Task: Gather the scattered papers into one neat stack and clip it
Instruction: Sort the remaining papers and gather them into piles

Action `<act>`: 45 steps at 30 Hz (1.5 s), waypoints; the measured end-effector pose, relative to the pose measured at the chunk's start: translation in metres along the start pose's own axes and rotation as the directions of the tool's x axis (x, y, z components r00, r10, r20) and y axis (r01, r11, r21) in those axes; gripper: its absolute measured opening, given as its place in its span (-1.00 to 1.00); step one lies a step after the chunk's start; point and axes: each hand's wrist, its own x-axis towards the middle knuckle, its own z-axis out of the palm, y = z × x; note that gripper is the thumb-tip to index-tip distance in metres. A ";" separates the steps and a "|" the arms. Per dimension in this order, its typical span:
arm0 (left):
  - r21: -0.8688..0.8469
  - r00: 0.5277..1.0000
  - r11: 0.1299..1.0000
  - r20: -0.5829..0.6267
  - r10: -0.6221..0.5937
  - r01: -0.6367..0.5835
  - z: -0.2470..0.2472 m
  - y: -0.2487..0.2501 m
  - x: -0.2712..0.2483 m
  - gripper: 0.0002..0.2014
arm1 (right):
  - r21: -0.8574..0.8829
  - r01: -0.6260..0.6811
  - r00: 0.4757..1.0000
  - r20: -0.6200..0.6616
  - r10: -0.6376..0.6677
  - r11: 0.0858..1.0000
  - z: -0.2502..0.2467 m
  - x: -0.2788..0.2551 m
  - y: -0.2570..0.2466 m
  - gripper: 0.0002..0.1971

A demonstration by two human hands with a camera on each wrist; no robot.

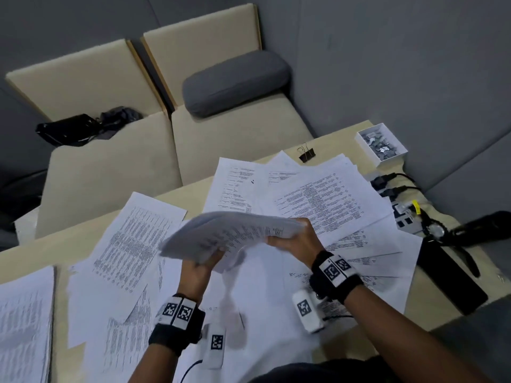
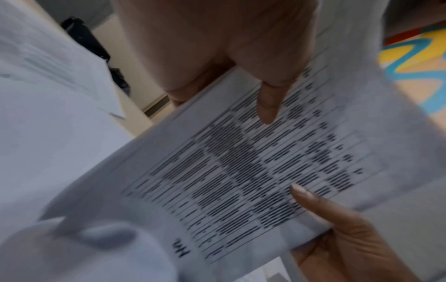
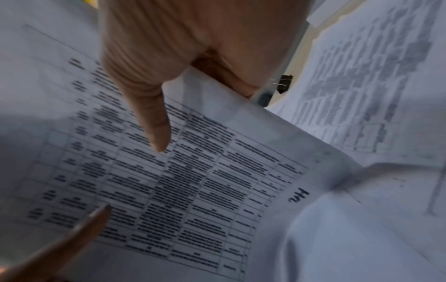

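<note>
left hand point(image 1: 203, 265) and right hand point(image 1: 293, 239), nearest the head camera, carry a bundle of papers point(image 1: 232, 233) in the air above the table point(image 1: 83, 239). grip state: both hands are closed on the bundle; the left takes its near lower edge, the right its right end, thumbs on the printed face in the wrist views and fingers underneath. the bundle sags and fans between the two grips; its edges are not aligned and it looks blurred.

loose sheets point(image 1: 318, 200) lie spread over the table, overlapping, some reaching toward the far edge. a separate pile point(image 1: 25, 322) sits at the left margin. a binder clip point(image 1: 306, 153) lies on the table beyond the sheets, well apart from both hands. a white box of small clips point(image 1: 380, 143) stands at the far right corner, with cables point(image 1: 398, 186) and a dark strap point(image 1: 448, 272) along the right side.

assessed risks:
- the fanned bundle is held at two points only; inner sheets may slide out and rejoin the scatter.
- squaring the edges against the table on top of loose sheets may crease them or push them off the far edge.
- the clip is out of reach with both hands occupied; releasing one hand may let the bundle splay.
- sheets near the cables may snag.

task judged early: most sheets remain ungathered.
</note>
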 end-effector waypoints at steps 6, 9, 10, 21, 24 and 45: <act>-0.080 0.985 0.982 -0.005 0.172 -0.172 0.002 0.033 -0.002 -0.63 | 0.076 0.084 0.995 -0.066 -0.079 0.994 0.006 0.001 -0.015 -0.69; -0.040 0.989 0.989 -0.038 0.143 -0.144 0.006 0.021 -0.001 -0.69 | 0.082 0.001 0.998 -0.068 0.004 0.997 0.014 0.002 -0.004 -0.77; -0.008 0.991 0.991 -0.043 0.129 -0.130 0.005 0.012 0.000 -0.72 | 0.070 -0.018 0.998 -0.061 0.022 0.997 0.016 0.004 0.004 -0.81; 0.331 0.969 0.943 -0.243 0.052 0.033 -0.025 -0.029 0.018 -0.75 | -0.115 -0.550 0.692 -0.617 0.374 0.827 -0.076 0.028 0.083 -0.44; 0.530 0.983 0.835 -0.169 -0.070 0.151 -0.041 -0.061 0.031 -0.78 | 0.022 -0.696 0.514 -0.683 0.519 0.718 -0.100 0.027 0.082 -0.29; 0.806 0.958 0.592 0.147 -0.245 0.028 -0.037 -0.114 0.039 -0.72 | -0.031 -0.610 0.609 -0.657 0.444 0.791 -0.081 0.080 0.078 0.13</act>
